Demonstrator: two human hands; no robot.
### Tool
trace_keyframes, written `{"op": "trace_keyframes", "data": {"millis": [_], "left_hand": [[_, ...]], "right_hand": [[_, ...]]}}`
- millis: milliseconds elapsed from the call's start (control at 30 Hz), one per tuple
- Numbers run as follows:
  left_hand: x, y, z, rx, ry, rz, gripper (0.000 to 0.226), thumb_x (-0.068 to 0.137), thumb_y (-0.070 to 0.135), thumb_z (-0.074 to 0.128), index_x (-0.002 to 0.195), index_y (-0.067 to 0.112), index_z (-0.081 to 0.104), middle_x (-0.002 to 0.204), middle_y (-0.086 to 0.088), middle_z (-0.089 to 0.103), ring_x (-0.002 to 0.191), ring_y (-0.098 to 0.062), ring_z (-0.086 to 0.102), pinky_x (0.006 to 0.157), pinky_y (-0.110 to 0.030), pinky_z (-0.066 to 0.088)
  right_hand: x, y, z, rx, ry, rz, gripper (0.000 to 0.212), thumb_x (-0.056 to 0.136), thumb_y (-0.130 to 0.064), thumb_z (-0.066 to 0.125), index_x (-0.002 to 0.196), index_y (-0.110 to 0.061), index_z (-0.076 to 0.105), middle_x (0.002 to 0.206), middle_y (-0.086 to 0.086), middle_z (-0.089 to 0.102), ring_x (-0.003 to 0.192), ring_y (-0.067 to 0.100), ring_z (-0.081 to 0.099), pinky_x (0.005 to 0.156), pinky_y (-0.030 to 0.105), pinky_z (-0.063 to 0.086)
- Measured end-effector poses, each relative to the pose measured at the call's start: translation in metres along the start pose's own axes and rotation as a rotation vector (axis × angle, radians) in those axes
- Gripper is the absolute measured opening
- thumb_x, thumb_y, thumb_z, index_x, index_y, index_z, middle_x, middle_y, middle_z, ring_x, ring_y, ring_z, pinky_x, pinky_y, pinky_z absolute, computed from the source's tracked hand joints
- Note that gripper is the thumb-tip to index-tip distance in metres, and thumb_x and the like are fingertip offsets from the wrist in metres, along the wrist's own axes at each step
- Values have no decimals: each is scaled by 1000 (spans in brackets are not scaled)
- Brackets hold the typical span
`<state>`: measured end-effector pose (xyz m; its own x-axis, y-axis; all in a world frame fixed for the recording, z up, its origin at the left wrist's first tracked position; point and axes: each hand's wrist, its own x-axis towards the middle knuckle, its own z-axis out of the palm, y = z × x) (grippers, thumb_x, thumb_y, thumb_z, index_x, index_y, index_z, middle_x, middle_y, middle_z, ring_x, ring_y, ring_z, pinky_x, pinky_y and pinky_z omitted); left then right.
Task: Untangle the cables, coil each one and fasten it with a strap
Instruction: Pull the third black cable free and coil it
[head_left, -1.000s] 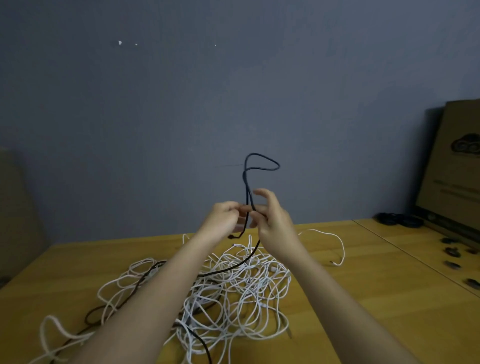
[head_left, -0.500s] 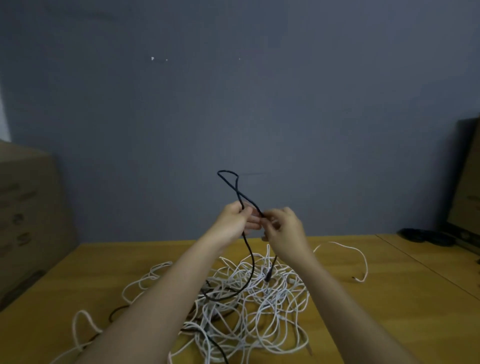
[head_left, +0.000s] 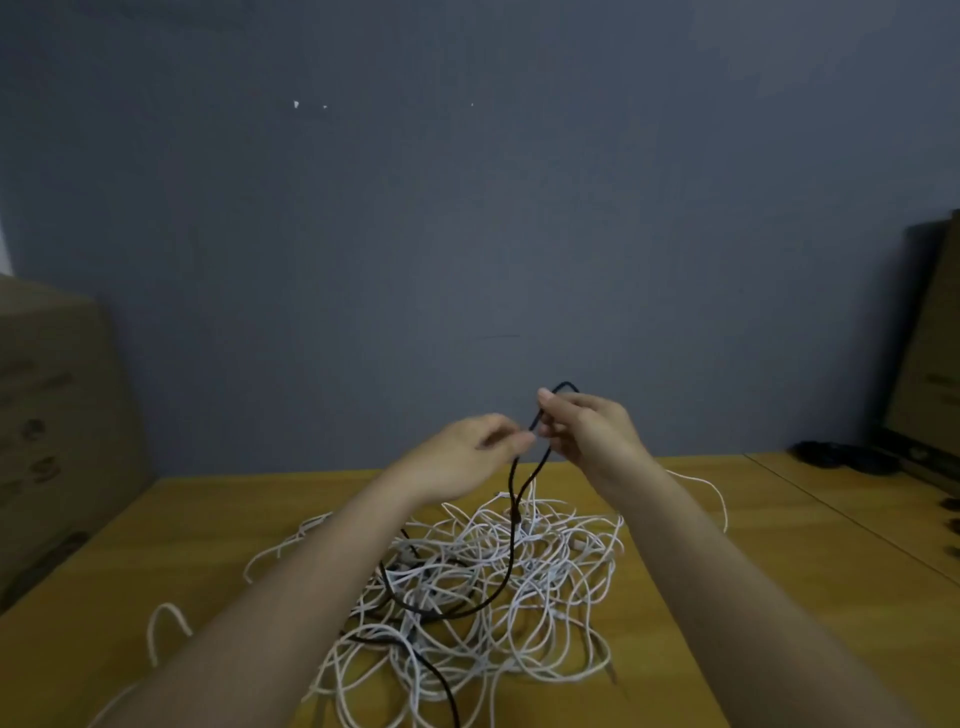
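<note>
Both hands (head_left: 467, 457) (head_left: 592, 431) pinch black cable (head_left: 511, 499), prob. clear above white tangle (head_left: 498, 577) mid-table (head_left: 753, 597).

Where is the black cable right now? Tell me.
Head view, centre: the black cable hangs from both hands, right hand and left hand, down into the white cables.

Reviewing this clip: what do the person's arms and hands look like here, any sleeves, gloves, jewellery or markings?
Both forearms are bare up to the bottom edge of the picture, with no sleeves in view. The left hand and right hand are ungloved. No ring, watch, bracelet or marking shows on either, though the picture is slightly blurred.
</note>
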<state>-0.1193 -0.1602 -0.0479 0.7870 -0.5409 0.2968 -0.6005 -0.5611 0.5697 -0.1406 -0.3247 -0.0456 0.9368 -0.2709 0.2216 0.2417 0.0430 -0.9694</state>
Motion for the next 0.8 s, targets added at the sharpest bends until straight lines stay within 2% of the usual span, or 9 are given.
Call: {"op": "trace_keyframes", "data": {"millis": [133, 200, 267, 333, 433, 500, 600, 700, 800], "left_hand": [[-4, 18, 3, -313, -26, 0, 18, 103, 14, 38, 92, 14, 52, 78, -5, 66, 70, -14, 63, 62, -12, 46], [-5, 24, -3, -411, 53, -14, 22, 104, 14, 34, 92, 14, 53, 66, 0, 58, 53, -12, 55, 57, -18, 47], [-4, 32, -11, -415, 98, 13, 23, 104, 17, 35, 96, 14, 57, 62, 3, 54, 44, -7, 47, 53, -20, 45], [-1, 44, -20, -459, 117, 71, 24, 104, 16, 36, 96, 13, 58, 61, 2, 54, 40, -5, 42, 49, -19, 43], [6, 63, -37, -533, 167, 126, 25, 104, 16, 36, 93, 14, 59, 60, 1, 55, 40, -6, 41, 48, -19, 43], [10, 72, -49, -535, 193, 147, 25, 104, 19, 37, 93, 16, 60, 59, 5, 58, 42, -8, 43, 50, -20, 44], [13, 82, -63, -532, 249, 176, 25, 103, 22, 38, 95, 18, 61, 61, 7, 64, 42, -9, 46, 51, -21, 46], [14, 83, -70, -572, 303, 166, 25, 103, 29, 40, 94, 19, 61, 66, 4, 69, 45, -9, 51, 52, -20, 49], [18, 82, -70, -742, 334, 82, 35, 99, 43, 45, 83, 14, 57, 52, 4, 60, 41, -8, 47, 48, -20, 48]], "right_hand": [[-1, -13, -4, 235, -27, 57, 18, 91, -15, 63, 81, -1, 64, 64, 6, 62, 52, 11, 61, 52, 18, 51], [-1, -18, -11, -19, 21, -28, 25, 95, -19, 59, 85, 2, 67, 67, 8, 64, 53, 13, 62, 52, 23, 53], [1, -21, -18, -337, 135, -247, 16, 93, -18, 59, 92, -4, 65, 80, 4, 65, 69, 16, 63, 64, 32, 55], [1, -26, -20, -435, 107, -386, 19, 90, -18, 64, 106, -16, 54, 104, -3, 58, 93, 13, 58, 75, 28, 49], [9, -30, -17, -489, -7, -379, 39, 90, -27, 64, 125, -22, 48, 119, -8, 52, 108, 9, 52, 86, 27, 43], [16, -30, -18, -553, 4, -332, 34, 92, -29, 62, 123, -16, 56, 115, 3, 61, 107, 20, 58, 88, 36, 48], [17, -25, -21, -630, 70, -380, 24, 95, -28, 57, 97, -6, 69, 95, 12, 71, 92, 25, 65, 83, 43, 51], [14, -24, -18, -389, 79, -364, 25, 98, -26, 51, 83, -11, 65, 80, 4, 69, 75, 7, 66, 70, 26, 50], [18, -28, -4, -166, 133, -269, 31, 101, -29, 43, 79, -14, 57, 65, 2, 55, 56, 11, 55, 56, 22, 42]]}}
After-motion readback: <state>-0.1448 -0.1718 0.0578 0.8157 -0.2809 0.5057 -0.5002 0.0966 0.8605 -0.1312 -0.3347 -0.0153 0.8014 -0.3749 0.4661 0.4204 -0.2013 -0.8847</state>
